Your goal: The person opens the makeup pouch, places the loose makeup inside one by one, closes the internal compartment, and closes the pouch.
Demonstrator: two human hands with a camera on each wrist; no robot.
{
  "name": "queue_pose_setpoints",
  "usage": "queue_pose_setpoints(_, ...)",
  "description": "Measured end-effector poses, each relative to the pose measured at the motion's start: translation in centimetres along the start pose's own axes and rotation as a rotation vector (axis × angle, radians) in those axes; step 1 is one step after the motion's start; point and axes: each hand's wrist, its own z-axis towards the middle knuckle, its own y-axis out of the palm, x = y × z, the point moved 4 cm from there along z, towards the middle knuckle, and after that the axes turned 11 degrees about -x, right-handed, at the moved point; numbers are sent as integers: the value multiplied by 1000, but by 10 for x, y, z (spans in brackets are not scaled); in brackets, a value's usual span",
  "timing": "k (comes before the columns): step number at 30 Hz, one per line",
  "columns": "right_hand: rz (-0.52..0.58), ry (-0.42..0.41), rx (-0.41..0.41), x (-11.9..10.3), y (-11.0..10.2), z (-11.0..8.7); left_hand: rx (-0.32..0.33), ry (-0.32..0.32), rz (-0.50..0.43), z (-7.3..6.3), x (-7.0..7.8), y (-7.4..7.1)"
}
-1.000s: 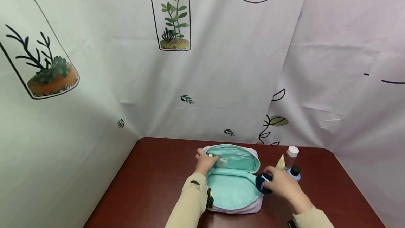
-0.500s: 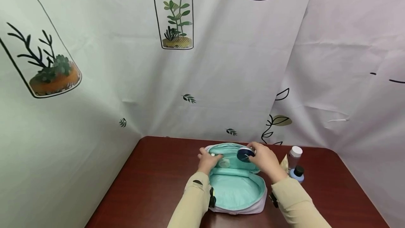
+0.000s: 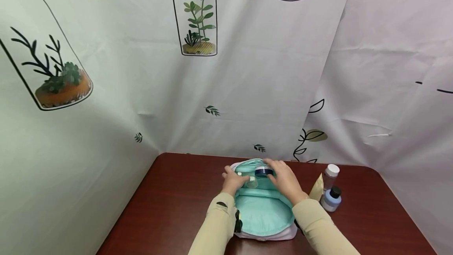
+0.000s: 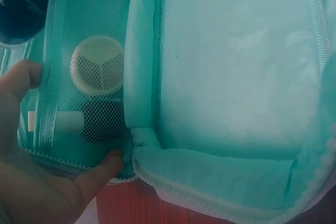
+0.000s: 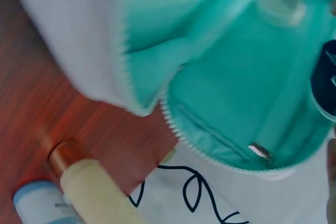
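A toiletry bag [image 3: 265, 217] with mint lining lies unzipped on the table, its lid folded back. My left hand [image 3: 231, 181] holds the lid's left edge, the thumb inside. Pinched in my right hand [image 3: 286, 180] is a dark blue round jar [image 3: 263, 171], over the upper part of the lid by the mesh pocket [image 4: 100, 17]. Behind that mesh, in the left wrist view, are a pale round container [image 4: 97, 66] with a divided face and a small white-and-dark item [image 4: 65, 122]. The right wrist view shows the jar [image 5: 324, 80] cut off at the frame's edge.
Right of the bag stand a clear bottle with a white cap [image 3: 332, 171], a blue bottle with a black cap [image 3: 330, 200] and a cream-coloured tube [image 3: 317, 189]. The dark red table [image 3: 170, 204] meets a patterned cloth [image 3: 247, 89] behind.
My right hand has carried the jar from beside the bag's right edge, leftward and up over the lid; the jar is now tilted more edge-on. The left hand keeps its hold.
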Motion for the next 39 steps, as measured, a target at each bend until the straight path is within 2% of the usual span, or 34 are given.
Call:
queue_pose_setpoints(3,-131,-90,11,-1,4,-4,-18,6,3,1,-1,1)
queue_pose_setpoints(5,-188,-107,3,0,7,-7,-33,13,2,1,-2,1)
queue_pose_setpoints(13,-402,-119,-111,-2,19,-5,-41,36,-2,0,-3,0)
queue_pose_setpoints(18,-505,-65,-167,2,29,-10,-45,37,17,0,-4,2)
queue_pose_setpoints(23,-503,-32,-197,3,35,-14,-28,33,31,0,-4,1)
queue_pose_setpoints(31,-500,16,-179,0,37,-16,-41,60,29,0,-4,-1)
queue_pose_setpoints(36,-453,34,-211,-3,34,-20,-111,76,-2,2,-8,-4)
queue_pose_setpoints(39,-353,30,-178,-3,24,-25,-170,86,23,3,-13,-8)
